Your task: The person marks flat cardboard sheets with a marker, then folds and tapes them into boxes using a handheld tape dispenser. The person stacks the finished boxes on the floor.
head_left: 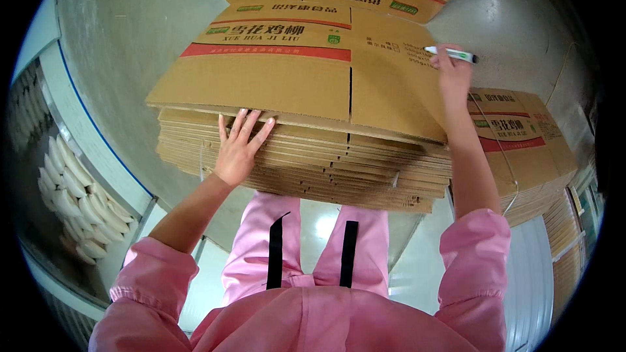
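- The left hand (pixel 236 150) lay flat with its fingers spread on the front edge of a tall stack of flat brown boxes (pixel 293 163). Its grip was loose and held nothing.
- The right hand (pixel 453 75) had its grip closed around a white marker (pixel 451 54) with a green band.
- The marker was held over the right side of the top box (pixel 287 78), which lay flat on the stack.
- Another stack of boxes (pixel 528 150) stood just to the right.
- Pink sleeves (pixel 473 248) covered both arms.
- White pieces (pixel 72 195) lay in a bin on the left.
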Demonstrator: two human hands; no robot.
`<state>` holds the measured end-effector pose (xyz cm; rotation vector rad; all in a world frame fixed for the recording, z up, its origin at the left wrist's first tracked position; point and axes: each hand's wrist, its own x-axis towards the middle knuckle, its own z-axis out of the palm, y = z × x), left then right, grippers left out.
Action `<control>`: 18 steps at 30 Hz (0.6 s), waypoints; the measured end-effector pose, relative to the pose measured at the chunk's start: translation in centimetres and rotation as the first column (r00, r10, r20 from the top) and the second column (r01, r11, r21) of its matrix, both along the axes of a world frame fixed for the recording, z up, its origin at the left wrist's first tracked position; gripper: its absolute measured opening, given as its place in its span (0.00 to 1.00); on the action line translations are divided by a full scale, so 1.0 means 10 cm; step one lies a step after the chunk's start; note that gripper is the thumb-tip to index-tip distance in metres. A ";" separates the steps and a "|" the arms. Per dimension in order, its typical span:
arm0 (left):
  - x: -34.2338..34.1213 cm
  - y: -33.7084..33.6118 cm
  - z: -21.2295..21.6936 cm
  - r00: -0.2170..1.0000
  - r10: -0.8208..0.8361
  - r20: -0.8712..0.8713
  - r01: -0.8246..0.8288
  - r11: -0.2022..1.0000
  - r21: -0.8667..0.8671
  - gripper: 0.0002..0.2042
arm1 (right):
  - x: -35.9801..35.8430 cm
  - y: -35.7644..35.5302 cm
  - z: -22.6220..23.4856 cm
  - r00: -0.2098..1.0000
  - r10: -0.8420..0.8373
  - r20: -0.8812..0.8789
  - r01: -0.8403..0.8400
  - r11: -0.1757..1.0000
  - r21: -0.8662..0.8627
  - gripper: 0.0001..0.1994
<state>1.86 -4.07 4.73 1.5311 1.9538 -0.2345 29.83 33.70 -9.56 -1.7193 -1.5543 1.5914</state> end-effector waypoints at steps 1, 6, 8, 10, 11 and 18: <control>0.00 0.00 -0.01 1.000 0.007 0.015 -0.007 1.000 -0.010 0.37 | 0.00 -0.03 -0.17 0.998 0.056 0.019 -0.055 0.996 -0.063 0.09; 0.03 0.03 0.03 0.998 0.013 0.061 -0.010 0.999 -0.042 0.38 | 0.00 0.02 -1.06 0.932 0.156 0.326 -0.099 0.978 -0.185 0.14; 0.06 0.04 0.04 0.997 0.023 0.071 -0.020 0.999 -0.048 0.38 | 0.02 -0.03 -1.24 0.881 0.217 0.420 -0.188 0.976 -0.109 0.16; 0.04 0.04 0.05 0.996 0.028 0.080 -0.024 0.998 -0.052 0.38 | 0.00 -0.19 -1.31 0.870 0.180 0.460 -0.172 0.983 -0.061 0.17; 0.04 0.05 0.03 0.996 0.024 0.086 -0.020 0.999 -0.047 0.38 | 0.00 -0.23 -1.35 0.868 0.209 0.450 -0.196 0.978 -0.075 0.16; 0.06 -0.03 0.03 0.995 0.046 0.086 -0.042 0.998 -0.045 0.39 | 0.36 -0.04 -1.27 0.817 0.034 0.575 -0.016 0.999 -0.035 0.19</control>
